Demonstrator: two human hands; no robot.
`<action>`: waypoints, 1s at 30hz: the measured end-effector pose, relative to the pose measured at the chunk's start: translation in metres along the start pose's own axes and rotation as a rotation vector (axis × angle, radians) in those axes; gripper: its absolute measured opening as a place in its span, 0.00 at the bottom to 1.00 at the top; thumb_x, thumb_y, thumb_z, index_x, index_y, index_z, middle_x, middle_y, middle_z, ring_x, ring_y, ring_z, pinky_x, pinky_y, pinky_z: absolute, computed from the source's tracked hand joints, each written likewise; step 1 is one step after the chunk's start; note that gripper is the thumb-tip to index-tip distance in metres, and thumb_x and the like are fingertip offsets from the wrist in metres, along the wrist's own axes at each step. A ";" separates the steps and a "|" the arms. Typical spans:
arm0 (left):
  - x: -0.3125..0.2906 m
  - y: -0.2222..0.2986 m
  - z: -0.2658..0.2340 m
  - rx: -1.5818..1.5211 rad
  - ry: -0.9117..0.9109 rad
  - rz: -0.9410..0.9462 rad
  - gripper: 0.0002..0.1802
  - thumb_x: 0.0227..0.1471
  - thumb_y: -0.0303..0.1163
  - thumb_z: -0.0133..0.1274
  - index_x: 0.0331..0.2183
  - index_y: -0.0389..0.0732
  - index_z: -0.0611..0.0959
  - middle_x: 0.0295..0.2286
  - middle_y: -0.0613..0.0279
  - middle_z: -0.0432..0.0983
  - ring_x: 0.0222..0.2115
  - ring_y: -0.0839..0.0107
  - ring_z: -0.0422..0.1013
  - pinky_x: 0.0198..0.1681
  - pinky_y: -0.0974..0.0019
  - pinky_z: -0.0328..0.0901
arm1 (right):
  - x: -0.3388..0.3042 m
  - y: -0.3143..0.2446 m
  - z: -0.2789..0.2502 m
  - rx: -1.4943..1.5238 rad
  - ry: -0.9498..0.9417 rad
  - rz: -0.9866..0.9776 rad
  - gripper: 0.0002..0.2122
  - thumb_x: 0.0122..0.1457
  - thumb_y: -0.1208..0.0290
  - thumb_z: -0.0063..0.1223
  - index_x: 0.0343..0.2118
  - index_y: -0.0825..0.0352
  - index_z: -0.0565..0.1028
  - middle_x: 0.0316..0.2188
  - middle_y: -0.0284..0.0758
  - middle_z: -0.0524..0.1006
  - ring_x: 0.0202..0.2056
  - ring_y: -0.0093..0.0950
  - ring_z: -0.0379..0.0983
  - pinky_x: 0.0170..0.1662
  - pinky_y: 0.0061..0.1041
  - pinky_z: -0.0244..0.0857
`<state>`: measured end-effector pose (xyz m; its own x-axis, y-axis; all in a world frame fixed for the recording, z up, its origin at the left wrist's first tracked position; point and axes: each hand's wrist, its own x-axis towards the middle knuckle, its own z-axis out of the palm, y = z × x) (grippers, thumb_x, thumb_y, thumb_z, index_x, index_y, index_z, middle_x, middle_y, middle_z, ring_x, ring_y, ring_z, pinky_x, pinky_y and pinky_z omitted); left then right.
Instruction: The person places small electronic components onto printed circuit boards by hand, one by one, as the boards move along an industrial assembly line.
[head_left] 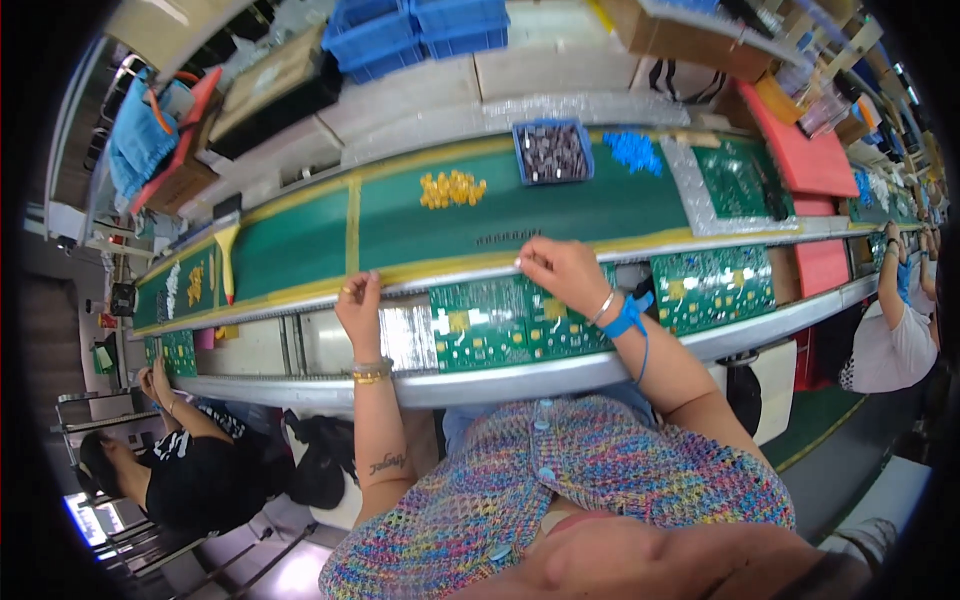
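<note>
My left hand [360, 302] is raised over the near rail of the line, its fingers curled together. A small yellowish spot shows at those fingers; whether it is a ring or a part I cannot tell. Further right, my right hand [566, 272] has its thumb and fingers pinched; what is between them, if anything, is too small to make out. Just beyond it a row of small black parts [508, 238] lies on the green bench top. A blue wrist strap [630, 316] circles my right wrist. Green circuit boards [478, 345] sit on the rail track below my hands.
At the back stands a blue bin [553, 180] of dark parts, between piles of yellow parts [452, 189] and blue parts [632, 151]. A yellow-handled brush [227, 262] lies left. Another circuit board [712, 290] is right. Co-workers sit at both sides.
</note>
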<state>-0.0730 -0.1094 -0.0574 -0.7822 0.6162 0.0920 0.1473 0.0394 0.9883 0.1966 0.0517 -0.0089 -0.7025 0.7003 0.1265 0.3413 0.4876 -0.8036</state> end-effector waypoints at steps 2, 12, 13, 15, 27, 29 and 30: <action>0.011 -0.002 0.002 0.077 -0.024 -0.002 0.06 0.51 0.29 0.56 0.29 0.36 0.78 0.22 0.71 0.70 0.24 0.83 0.64 0.28 0.78 0.60 | 0.009 0.005 0.005 0.067 0.047 0.006 0.07 0.54 0.65 0.54 0.27 0.62 0.75 0.14 0.32 0.71 0.17 0.28 0.68 0.21 0.26 0.59; 0.007 0.014 -0.007 0.196 0.020 0.049 0.03 0.50 0.24 0.55 0.30 0.35 0.78 0.26 0.66 0.74 0.27 0.80 0.69 0.29 0.77 0.64 | 0.014 -0.016 0.019 0.059 0.162 -0.195 0.04 0.48 0.70 0.59 0.27 0.62 0.77 0.18 0.31 0.73 0.20 0.29 0.70 0.24 0.25 0.63; -0.003 0.024 0.000 0.176 0.048 0.056 0.02 0.49 0.22 0.55 0.29 0.36 0.78 0.26 0.67 0.73 0.27 0.80 0.69 0.30 0.77 0.65 | 0.010 -0.012 0.021 0.066 0.147 -0.207 0.04 0.49 0.70 0.58 0.27 0.63 0.77 0.19 0.33 0.74 0.21 0.29 0.71 0.24 0.24 0.64; -0.017 0.035 0.005 0.305 0.016 0.122 0.04 0.46 0.21 0.58 0.28 0.38 0.79 0.26 0.66 0.75 0.28 0.80 0.70 0.29 0.76 0.66 | 0.005 -0.015 0.019 0.068 0.105 -0.105 0.05 0.51 0.65 0.57 0.26 0.59 0.75 0.17 0.31 0.73 0.21 0.30 0.71 0.23 0.28 0.63; -0.017 0.085 0.073 0.984 -0.417 1.052 0.04 0.37 0.30 0.50 0.22 0.43 0.75 0.22 0.67 0.66 0.30 0.68 0.68 0.28 0.68 0.66 | 0.002 -0.002 0.008 0.091 0.153 -0.060 0.05 0.57 0.72 0.52 0.31 0.67 0.75 0.18 0.28 0.70 0.20 0.15 0.63 0.24 0.15 0.57; -0.016 0.085 0.075 0.970 -0.457 1.078 0.04 0.37 0.29 0.51 0.22 0.42 0.76 0.23 0.66 0.68 0.32 0.68 0.69 0.29 0.68 0.66 | 0.003 0.002 0.010 0.069 0.142 -0.062 0.05 0.57 0.72 0.51 0.31 0.67 0.75 0.18 0.28 0.71 0.20 0.14 0.63 0.24 0.15 0.57; -0.016 0.085 0.077 0.984 -0.441 1.073 0.04 0.37 0.29 0.51 0.22 0.42 0.76 0.23 0.66 0.68 0.32 0.68 0.69 0.29 0.68 0.66 | 0.003 0.002 0.011 0.037 0.143 -0.042 0.05 0.58 0.72 0.51 0.31 0.67 0.75 0.18 0.27 0.71 0.20 0.14 0.62 0.23 0.15 0.56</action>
<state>-0.0019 -0.0555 0.0157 0.1650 0.8652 0.4736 0.9830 -0.1833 -0.0075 0.1885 0.0491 -0.0161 -0.6184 0.7484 0.2398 0.2889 0.5002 -0.8163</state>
